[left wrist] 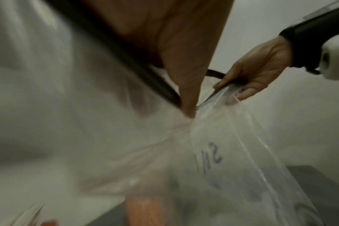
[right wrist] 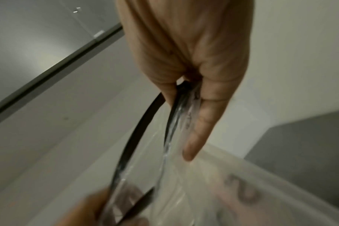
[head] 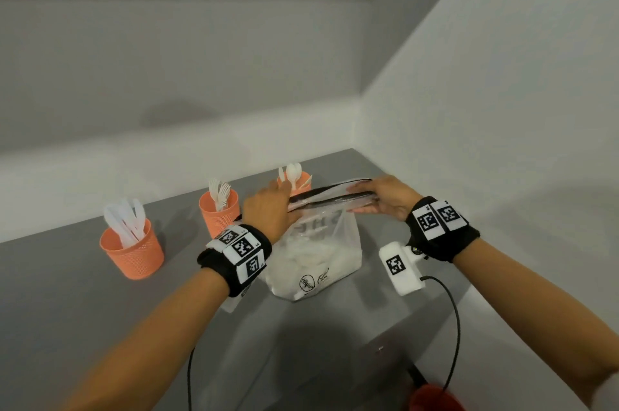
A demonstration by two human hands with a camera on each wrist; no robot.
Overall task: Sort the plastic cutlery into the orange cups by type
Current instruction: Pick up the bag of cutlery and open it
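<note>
both hands hold the black zip rim of the clear bag (head: 315, 253) on the worktop (head: 83, 310), the left hand (head: 268, 209) and right hand (head: 382, 197) pinching opposite ends, so fetching more plastic cutlery (head: 311, 258) seems underway, and next comes reaching in toward the orange cups (head: 132, 251) beyond the left hand.

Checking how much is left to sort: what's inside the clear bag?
Through the clear bag a heap of white pieces shows at the bottom; types and count are unreadable. Both hands, left hand and right hand, grip its top edge.
</note>
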